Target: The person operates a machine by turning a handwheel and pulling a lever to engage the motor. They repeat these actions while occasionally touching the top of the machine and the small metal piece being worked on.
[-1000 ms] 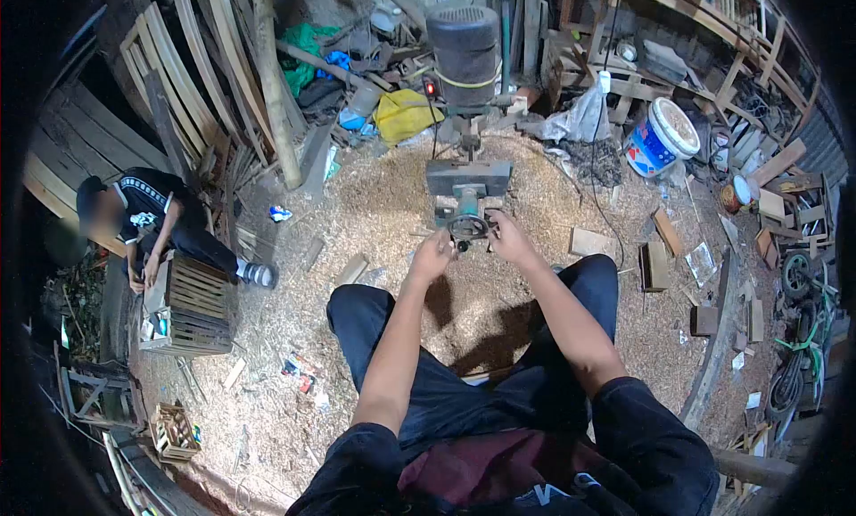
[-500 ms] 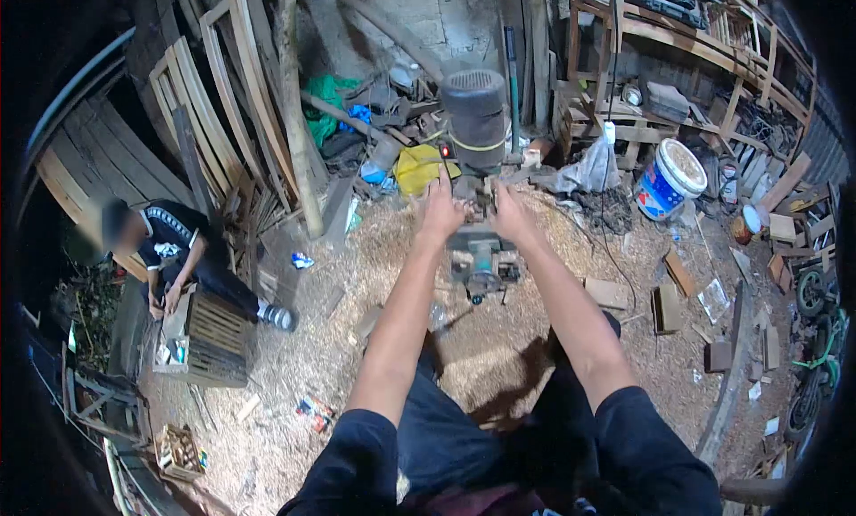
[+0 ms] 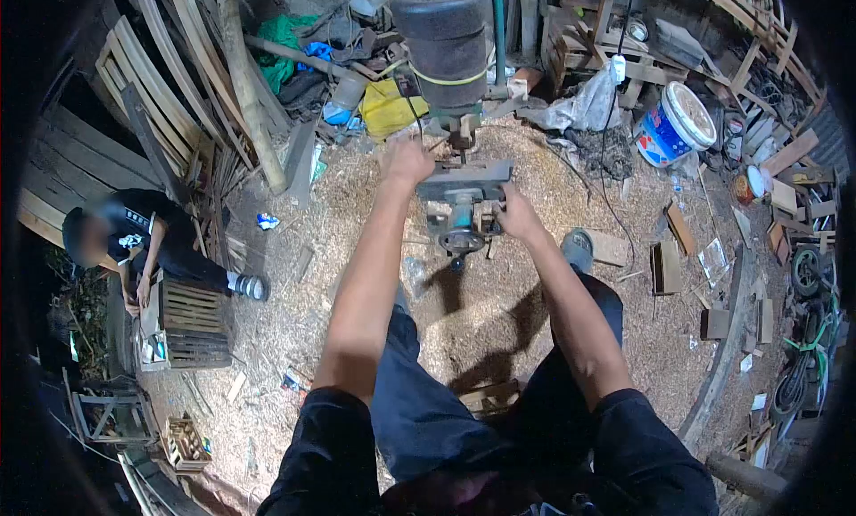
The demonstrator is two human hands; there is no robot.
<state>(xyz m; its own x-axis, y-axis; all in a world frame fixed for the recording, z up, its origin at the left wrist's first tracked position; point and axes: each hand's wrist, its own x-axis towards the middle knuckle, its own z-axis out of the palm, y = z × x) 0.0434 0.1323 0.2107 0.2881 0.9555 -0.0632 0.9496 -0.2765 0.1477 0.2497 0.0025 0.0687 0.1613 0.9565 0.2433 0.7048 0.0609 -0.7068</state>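
Observation:
In front of me stands a machine with a dark upright motor (image 3: 441, 48), a drill chuck (image 3: 464, 131) below it, a flat metal table (image 3: 465, 176) and a handwheel (image 3: 461, 241). My left hand (image 3: 408, 162) is closed at the table's left end, beside a thin rod; what its fingers grip is hidden. My right hand (image 3: 519, 215) is curled at the table's right end, fingertips against a small block-like part (image 3: 487, 217) beside the handwheel mount. Whatever it holds there cannot be made out. A dark cable (image 3: 413, 102) hangs beside the motor above my left hand.
Wood shavings (image 3: 357, 240) cover the floor. Another person (image 3: 134, 235) sits at left by a slatted crate (image 3: 192, 324). A paint bucket (image 3: 675, 124), wood offcuts (image 3: 665, 268) and a hanging cable (image 3: 610, 142) are at right. A yellow sack (image 3: 385, 106) lies behind the machine.
The view has shifted, so the machine shows more of its table. My left hand has come down from near the red-lit switch by the motor. My right hand has lowered to the table's right end.

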